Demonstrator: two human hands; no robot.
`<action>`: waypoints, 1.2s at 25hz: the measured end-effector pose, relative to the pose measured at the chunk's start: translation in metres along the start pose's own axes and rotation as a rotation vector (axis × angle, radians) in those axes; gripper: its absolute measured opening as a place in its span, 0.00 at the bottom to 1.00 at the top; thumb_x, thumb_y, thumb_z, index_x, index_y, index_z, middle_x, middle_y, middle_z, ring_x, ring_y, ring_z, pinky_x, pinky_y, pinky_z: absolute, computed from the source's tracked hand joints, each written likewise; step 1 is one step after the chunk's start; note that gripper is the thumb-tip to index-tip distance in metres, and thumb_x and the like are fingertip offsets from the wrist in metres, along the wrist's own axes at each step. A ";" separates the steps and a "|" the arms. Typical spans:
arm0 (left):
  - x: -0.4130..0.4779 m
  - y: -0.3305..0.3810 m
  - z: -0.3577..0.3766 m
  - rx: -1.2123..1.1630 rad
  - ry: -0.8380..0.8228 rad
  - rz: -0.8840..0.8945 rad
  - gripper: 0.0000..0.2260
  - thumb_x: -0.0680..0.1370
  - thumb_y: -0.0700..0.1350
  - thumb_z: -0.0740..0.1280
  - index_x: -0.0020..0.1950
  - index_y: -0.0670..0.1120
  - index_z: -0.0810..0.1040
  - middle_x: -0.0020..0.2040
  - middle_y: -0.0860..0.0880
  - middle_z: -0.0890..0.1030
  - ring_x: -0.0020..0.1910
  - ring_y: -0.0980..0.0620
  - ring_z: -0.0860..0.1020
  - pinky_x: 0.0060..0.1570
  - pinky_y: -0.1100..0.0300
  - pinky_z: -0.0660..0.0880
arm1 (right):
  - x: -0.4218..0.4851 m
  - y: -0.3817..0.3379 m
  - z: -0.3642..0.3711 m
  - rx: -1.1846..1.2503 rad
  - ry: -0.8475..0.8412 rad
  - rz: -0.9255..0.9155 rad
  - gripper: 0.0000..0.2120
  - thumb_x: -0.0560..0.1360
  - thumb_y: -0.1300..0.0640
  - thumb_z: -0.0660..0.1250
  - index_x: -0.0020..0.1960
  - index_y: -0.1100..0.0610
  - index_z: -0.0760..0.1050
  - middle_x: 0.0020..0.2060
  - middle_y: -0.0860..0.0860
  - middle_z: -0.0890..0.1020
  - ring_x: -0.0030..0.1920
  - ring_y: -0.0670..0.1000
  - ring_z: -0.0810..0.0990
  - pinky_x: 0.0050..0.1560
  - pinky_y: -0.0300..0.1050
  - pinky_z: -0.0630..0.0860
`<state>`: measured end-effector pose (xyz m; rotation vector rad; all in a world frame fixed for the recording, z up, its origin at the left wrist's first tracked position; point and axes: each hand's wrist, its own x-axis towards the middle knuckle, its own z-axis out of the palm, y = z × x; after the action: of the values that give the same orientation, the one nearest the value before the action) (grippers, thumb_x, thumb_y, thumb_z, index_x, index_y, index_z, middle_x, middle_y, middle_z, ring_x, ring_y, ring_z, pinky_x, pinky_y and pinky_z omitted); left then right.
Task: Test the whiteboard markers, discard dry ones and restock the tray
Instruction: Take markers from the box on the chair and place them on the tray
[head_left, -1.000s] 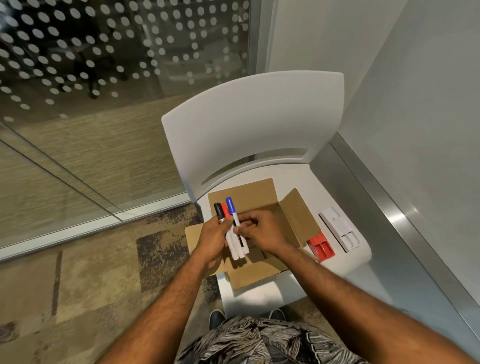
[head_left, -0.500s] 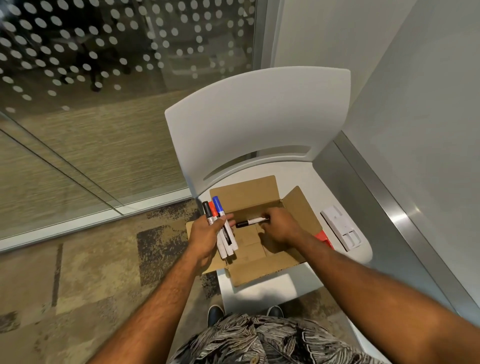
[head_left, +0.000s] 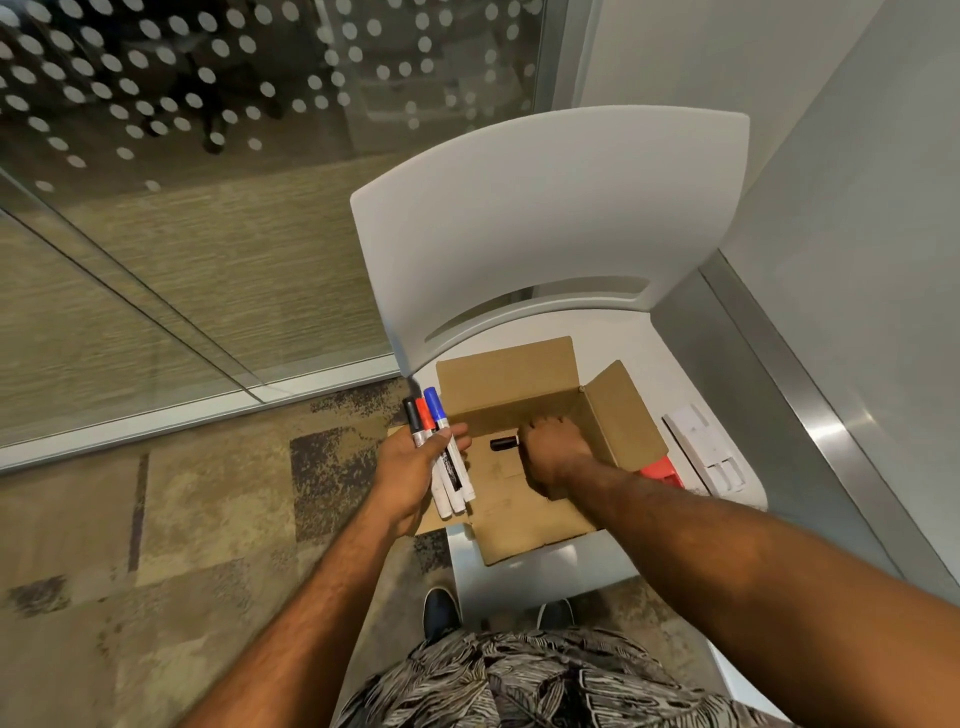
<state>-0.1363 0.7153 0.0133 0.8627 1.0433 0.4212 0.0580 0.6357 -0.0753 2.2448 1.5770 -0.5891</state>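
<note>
Hard to see: the fourth marker (head_left: 504, 444) shows only its black cap end, sticking out left of the right hand (head_left: 553, 452). Its barrel is covered by the fingers. A red object (head_left: 658, 474) on the seat is mostly hidden behind the box's right flap and the right forearm, so can't tell what it is. The white tray (head_left: 707, 449) is cut by the same flap on its left edge, and its compartments are too small to read. Only the shoe tips (head_left: 439, 609) show, below the seat's near edge.

Markers: three markers (head_left: 451, 470) w/ white barrels, bunched side by side, caps pointing far-left. Caps are black, red and blue, left to right. Dark print runs along one barrel; text not legible. They sit at the left edge of the cardboard box (head_left: 506, 371), over its left flap.

The box is open, flaps out, on the seat of a white chair (head_left: 545, 208), w/ the tray just right of it.

Hands: the left hand (head_left: 408, 470) grips the three markers, thumb across the barrels and fingers wrapped underneath. The right hand is down inside the box, back of hand up, fingers curled round the fourth marker. Both forearms reach in from the near side, the right one crossing the box's near-right corner.
</note>
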 end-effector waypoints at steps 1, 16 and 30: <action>0.000 0.000 -0.001 0.000 0.006 0.001 0.17 0.81 0.36 0.62 0.70 0.38 0.70 0.57 0.41 0.83 0.53 0.47 0.84 0.43 0.59 0.82 | 0.001 -0.003 0.000 -0.014 -0.018 0.021 0.24 0.67 0.58 0.74 0.62 0.55 0.75 0.54 0.54 0.81 0.54 0.55 0.79 0.56 0.51 0.75; -0.002 0.009 0.031 0.064 -0.047 0.010 0.15 0.81 0.36 0.62 0.69 0.38 0.71 0.55 0.43 0.83 0.50 0.51 0.84 0.37 0.61 0.80 | -0.040 0.014 -0.053 0.662 0.151 0.082 0.08 0.76 0.48 0.69 0.44 0.52 0.78 0.36 0.47 0.80 0.36 0.47 0.78 0.36 0.43 0.75; -0.060 0.019 0.166 0.297 -0.286 0.130 0.07 0.81 0.43 0.64 0.58 0.45 0.76 0.49 0.43 0.85 0.49 0.44 0.84 0.53 0.47 0.79 | -0.175 0.080 -0.078 1.569 0.620 0.165 0.08 0.77 0.53 0.69 0.53 0.55 0.82 0.43 0.50 0.86 0.43 0.46 0.85 0.46 0.42 0.81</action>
<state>-0.0168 0.6175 0.0999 1.2229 0.7972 0.2440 0.0917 0.5072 0.0839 3.9165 1.1252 -1.5600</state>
